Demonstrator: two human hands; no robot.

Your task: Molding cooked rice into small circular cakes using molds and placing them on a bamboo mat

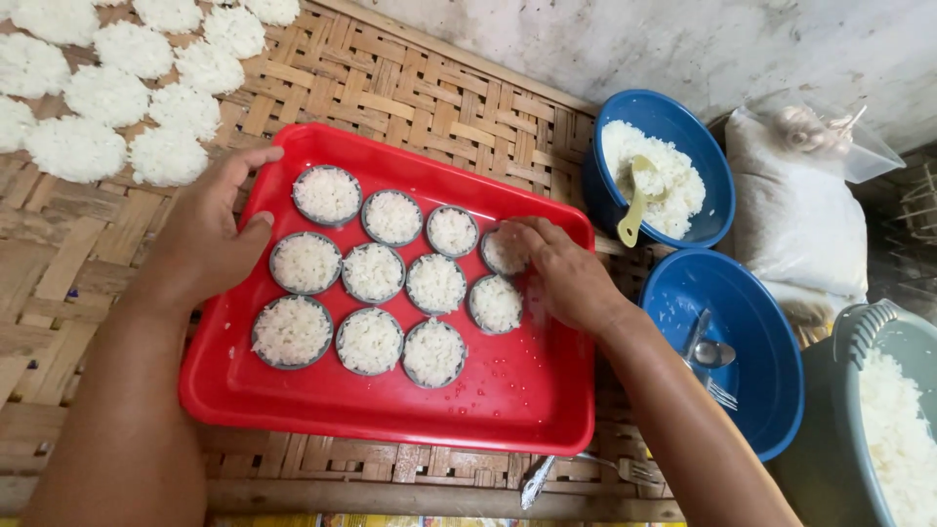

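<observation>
Woven bamboo matting (pixel 410 88) carries everything, with a rough pale wall behind it. On the mat sits a red tray (pixel 527 390) holding eleven round ring moulds packed with cooked white rice, set in three rows. The right hand (pixel 561 273) bends over the mould at the right end of the top row (pixel 503 252), fingertips pressing into its rice; the fingers are curled down onto it, not closed around anything. The left hand (pixel 210 234) rests loosely spread on the tray's left rim, thumb toward the nearest filled mould (pixel 328 194), gripping nothing and seeming only to steady the tray.

Judging by this, the step in hand is the packing and levelling of rice in the last-filled ring, the other ten looking already flat. A next move would call for even, gentle pressure so the disc holds together, and room remains on the tray's lower right for more rings.

Beyond the tray's top left lie finished round rice cakes (pixel 107 93) spread on the mat. To the right stand a blue bowl of rice with a yellow-green spoon (pixel 639 195), a second blue bowl (pixel 752 390) with metal cutlery, a white sack (pixel 795 220), and a grey basket of rice (pixel 898 429).
</observation>
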